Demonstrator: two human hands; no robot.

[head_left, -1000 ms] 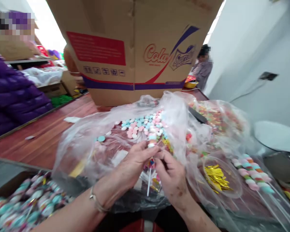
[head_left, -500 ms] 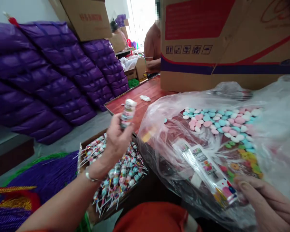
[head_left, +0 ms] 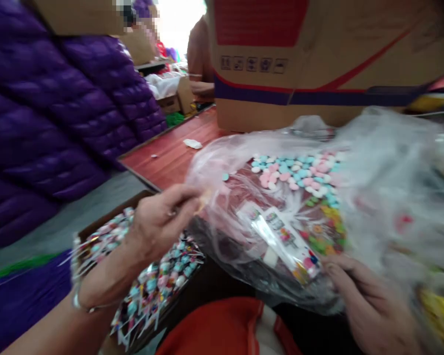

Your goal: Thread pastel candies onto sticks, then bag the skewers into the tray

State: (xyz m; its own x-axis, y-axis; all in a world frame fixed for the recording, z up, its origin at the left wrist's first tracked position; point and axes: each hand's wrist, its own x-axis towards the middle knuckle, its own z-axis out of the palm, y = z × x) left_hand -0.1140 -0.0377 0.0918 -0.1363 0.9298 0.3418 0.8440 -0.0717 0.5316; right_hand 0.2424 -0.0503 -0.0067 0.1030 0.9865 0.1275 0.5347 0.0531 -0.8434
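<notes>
My left hand (head_left: 163, 222) reaches over the plastic sheet's left edge, thumb and forefinger pinched together. A small yellowish patch shows at the fingertips, too blurred to name. At the lower right, my right hand (head_left: 370, 296) has its thumb and fingers closed on the bottom end of a printed clear candy packet (head_left: 284, 236). A second slim packet (head_left: 254, 217) lies alongside it on the sheet. Below my left arm, a cardboard box (head_left: 107, 204) holds many candy sticks (head_left: 148, 281) with white sticks.
Pink, blue and white candies (head_left: 296, 170) and green and orange gummies (head_left: 329, 222) lie on the clear plastic sheet (head_left: 214, 162). A large carton (head_left: 255, 108) stands behind. Purple bundles (head_left: 96, 98) are stacked at left. A person (head_left: 202, 59) is across the red table (head_left: 163, 160).
The wrapped candy stick that my left hand held over the box has left it. That hand now pinches at the sheet's edge. My right hand stays at the packet's end. The view has swung right.
</notes>
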